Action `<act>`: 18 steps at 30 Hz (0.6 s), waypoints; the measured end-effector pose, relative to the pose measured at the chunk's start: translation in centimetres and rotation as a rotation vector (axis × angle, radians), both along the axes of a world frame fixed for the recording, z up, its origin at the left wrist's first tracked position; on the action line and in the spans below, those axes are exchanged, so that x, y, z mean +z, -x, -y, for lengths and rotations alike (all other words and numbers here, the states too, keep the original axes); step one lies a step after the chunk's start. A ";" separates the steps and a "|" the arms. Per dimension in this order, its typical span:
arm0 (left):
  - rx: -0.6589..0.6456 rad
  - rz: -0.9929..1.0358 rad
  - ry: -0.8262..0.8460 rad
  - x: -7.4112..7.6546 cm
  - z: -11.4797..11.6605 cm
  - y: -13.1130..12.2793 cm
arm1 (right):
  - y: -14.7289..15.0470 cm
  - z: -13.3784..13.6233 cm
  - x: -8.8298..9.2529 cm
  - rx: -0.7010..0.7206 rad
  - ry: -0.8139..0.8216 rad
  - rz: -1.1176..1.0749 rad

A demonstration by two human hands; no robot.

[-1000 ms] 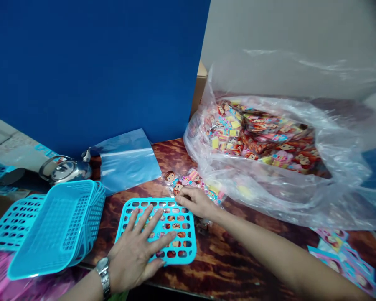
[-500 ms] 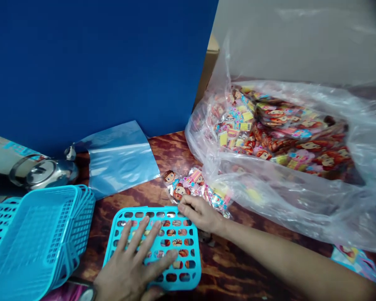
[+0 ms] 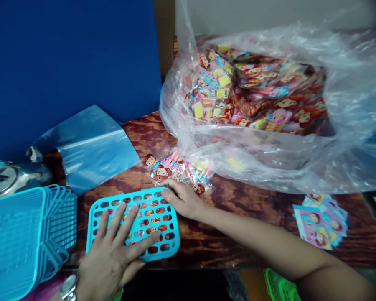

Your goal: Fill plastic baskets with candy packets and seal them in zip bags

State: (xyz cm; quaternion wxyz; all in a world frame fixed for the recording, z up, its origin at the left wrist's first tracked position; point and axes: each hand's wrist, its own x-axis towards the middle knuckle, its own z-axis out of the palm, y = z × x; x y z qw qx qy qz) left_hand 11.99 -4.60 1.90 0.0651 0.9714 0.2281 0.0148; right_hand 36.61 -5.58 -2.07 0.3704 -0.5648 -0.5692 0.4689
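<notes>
A light-blue plastic basket with a slotted lid (image 3: 170, 223) stands near the table's front edge, and small colourful printed packets show through its slots. My left hand (image 3: 109, 246), with a watch at the wrist, lies flat on the lid with its fingers spread. At the far right corner, my right hand (image 3: 184, 198) is curled with thumb and fingertips closed on the lid's edge. Just behind that hand, several printed candy packets (image 3: 175, 167) lie loose on the table.
A clear plastic sack (image 3: 253, 154) full of packets fills the back right. Nested blue baskets (image 3: 15, 242) stand at left, by a metal kettle (image 3: 12, 177). A clear bag (image 3: 97, 150) lies behind. Printed cards (image 3: 322, 221) lie at right; a green basket (image 3: 278, 284) is below the table.
The view has shifted right and down, bringing the cards and green basket into sight. Both hands keep their places on the lid.
</notes>
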 end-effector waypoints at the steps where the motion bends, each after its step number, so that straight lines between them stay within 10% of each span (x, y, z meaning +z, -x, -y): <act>1: 0.003 -0.003 0.002 0.0 0.0 0.0 | 0.2 0.7 0.1 -0.034 -0.001 0.015; 18: -0.029 -0.005 -0.007 0.2 0.0 -0.1 | 3.1 5.7 0.0 -0.264 -0.054 0.081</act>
